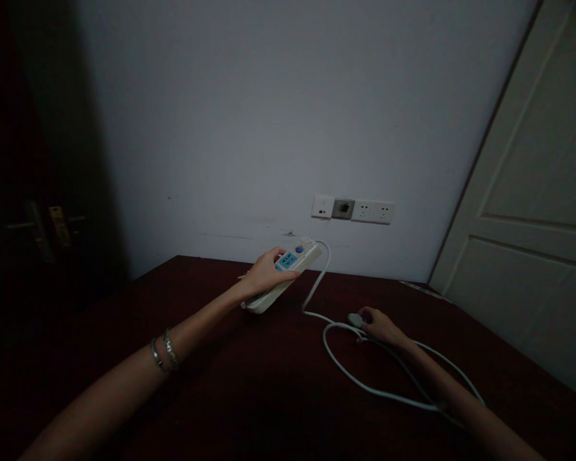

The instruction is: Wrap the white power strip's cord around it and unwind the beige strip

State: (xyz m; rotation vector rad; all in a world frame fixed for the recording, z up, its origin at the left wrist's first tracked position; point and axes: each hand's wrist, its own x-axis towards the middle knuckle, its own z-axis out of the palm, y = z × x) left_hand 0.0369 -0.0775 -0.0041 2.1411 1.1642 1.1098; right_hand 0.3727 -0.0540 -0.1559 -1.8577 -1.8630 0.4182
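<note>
My left hand (265, 274) is closed around a white power strip (290, 267) with blue sockets, holding it lifted and tilted above the dark red table (221, 384). Its white cable (365, 378) runs from the strip's far end down onto the table and loops toward my right forearm. My right hand (380, 326) rests on the table with its fingers closed on the strip's plug (355, 319) at the end of the cable. Two bracelets sit on my left wrist.
A row of white wall sockets (354, 209) is mounted on the pale wall just above the table's far edge. A light panelled door (532, 211) stands at the right. A dark door with a handle (43, 227) is at the left.
</note>
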